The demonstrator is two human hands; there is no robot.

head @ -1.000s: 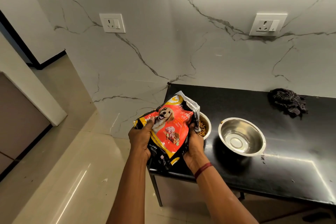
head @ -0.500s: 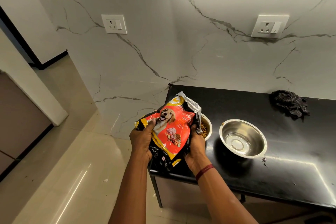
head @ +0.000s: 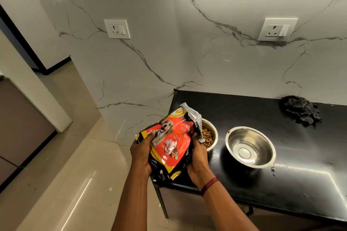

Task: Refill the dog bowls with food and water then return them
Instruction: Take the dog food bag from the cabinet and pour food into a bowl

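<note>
- Kibble pour is the step going on, by my read; both hands are wrapped around the dog food bag [head: 170, 142], left hand [head: 142, 153] clamped on the bag's lower-left edge, right hand [head: 198, 153] clamped on its right side just under the torn silver mouth
- bag is tipped toward 1 o'clock, mouth hanging right over the food bowl [head: 209, 134]; that bowl sits at the near-left corner of the black counter [head: 300, 165] and already shows brown kibble; can't tell how full since the bag hides most of it
- second steel bowl [head: 250, 146] is just beside it at 3 o'clock; looks empty or maybe a thin film of water, can't say for sure; I'd guess that's the water one, not done yet
- tips for doing this well: keep the mouth low and over the bowl's middle; tilt slowly with the left hand lifting the bottom so it doesn't dump all at once; pinch the opening narrower with the right
- one stray kibble [head: 229, 131] already sits on the counter by the second bowl's rim at 10 o'clock; so easy does it
- food bowl is close to the counter edge; avoid bumping it with the bag
- dark checked cloth [head: 300, 109] at 2 o'clock, well apart, handy for spills
</note>
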